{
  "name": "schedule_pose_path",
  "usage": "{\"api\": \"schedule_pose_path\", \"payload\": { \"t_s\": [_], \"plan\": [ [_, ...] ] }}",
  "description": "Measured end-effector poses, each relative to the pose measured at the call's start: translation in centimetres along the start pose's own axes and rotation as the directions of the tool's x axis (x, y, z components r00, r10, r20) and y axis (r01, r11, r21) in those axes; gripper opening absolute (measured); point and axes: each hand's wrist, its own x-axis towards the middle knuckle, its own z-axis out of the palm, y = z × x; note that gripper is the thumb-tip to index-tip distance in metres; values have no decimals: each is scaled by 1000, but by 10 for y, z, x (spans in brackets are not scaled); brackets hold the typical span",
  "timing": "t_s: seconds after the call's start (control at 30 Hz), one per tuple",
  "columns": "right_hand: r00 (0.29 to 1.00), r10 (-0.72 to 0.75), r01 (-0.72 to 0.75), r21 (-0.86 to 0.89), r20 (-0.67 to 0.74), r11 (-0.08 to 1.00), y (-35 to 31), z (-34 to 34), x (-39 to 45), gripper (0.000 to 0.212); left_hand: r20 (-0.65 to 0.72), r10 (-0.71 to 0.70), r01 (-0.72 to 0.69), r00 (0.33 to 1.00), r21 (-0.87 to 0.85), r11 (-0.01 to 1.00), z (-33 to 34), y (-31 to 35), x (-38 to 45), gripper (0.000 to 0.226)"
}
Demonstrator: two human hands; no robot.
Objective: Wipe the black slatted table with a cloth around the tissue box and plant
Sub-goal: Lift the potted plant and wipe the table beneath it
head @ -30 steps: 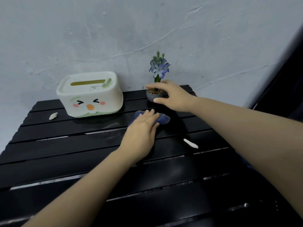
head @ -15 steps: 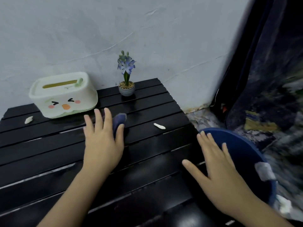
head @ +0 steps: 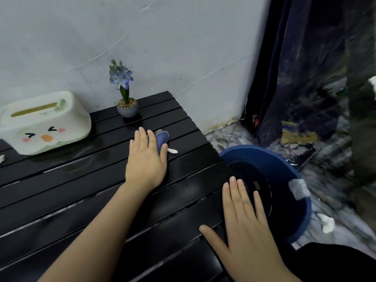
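The left hand (head: 147,159) presses flat on the blue cloth (head: 162,138), the white scrap (head: 172,151) touching its fingertips; best to sweep it steadily toward the bucket (head: 293,174) beside the open, empty right hand (head: 247,218).

Cloth (head: 162,138), centre frame: mostly hidden under left hand (head: 145,161); only 1 blue end shows. Tissue box (head: 43,123): cut by left edge. White scrap (head: 1,159) at left edge: cut off, unidentifiable. Desk (head: 85,200): cut at left and bottom edges. Blue bin (head: 293,192), lower right: near rim behind right hand (head: 247,226). Right-side floor: motion-blurred.
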Motion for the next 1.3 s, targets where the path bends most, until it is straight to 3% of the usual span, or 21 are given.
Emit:
{"api": "schedule_pose_path", "payload": {
  "t_s": [0.23,0.4,0.47,0.57,0.67,0.73,0.83,0.93,1.0,1.1,1.2,1.3],
  "plan": [
    [1000,-4,4,-5,-1,1000,1,4,1,96,146,367,-354,919,-111,929,13,66,18,62],
    [1000,-3,3,-16,-18,1000,0,8,2,96,203,495,-454,845,-217,864,28,112,25,61],
    [1000,-1,1,-8,-28,1000,0,9,2,96,241,488,-369,839,-407,835,27,125,32,59],
    [999,1,-1,-3,-36,1000,-1,8,2,96,236,315,-30,919,-758,652,14,126,34,44],
    [999,-10,10,1,-34,1000,0,7,2,96,290,215,177,933,-887,427,-1,107,37,42],
    [999,-19,19,6,-27,1000,1,6,1,95,238,147,173,960,-919,353,-17,87,34,35],
    [999,-27,27,36,-19,999,1,5,-1,95,128,53,90,990,-885,456,-41,41,12,26],
    [999,-37,37,62,-10,997,1,2,-2,95,32,-4,24,999,-656,755,-64,-21,-32,39],
    [998,-62,62,76,0,995,4,0,-3,95,17,-88,85,996,-504,860,-71,-56,-70,56],
    [996,-86,85,92,14,992,13,-3,-10,98,54,-54,72,997,-419,905,-62,-78,-124,61],
    [999,-54,52,82,11,995,19,-5,-17,99,63,147,-139,987,-118,983,-41,-72,-145,66],
    [999,-42,41,64,12,997,18,-3,-20,99,85,243,-241,966,-33,970,-32,-39,-132,65]
  ]
}}
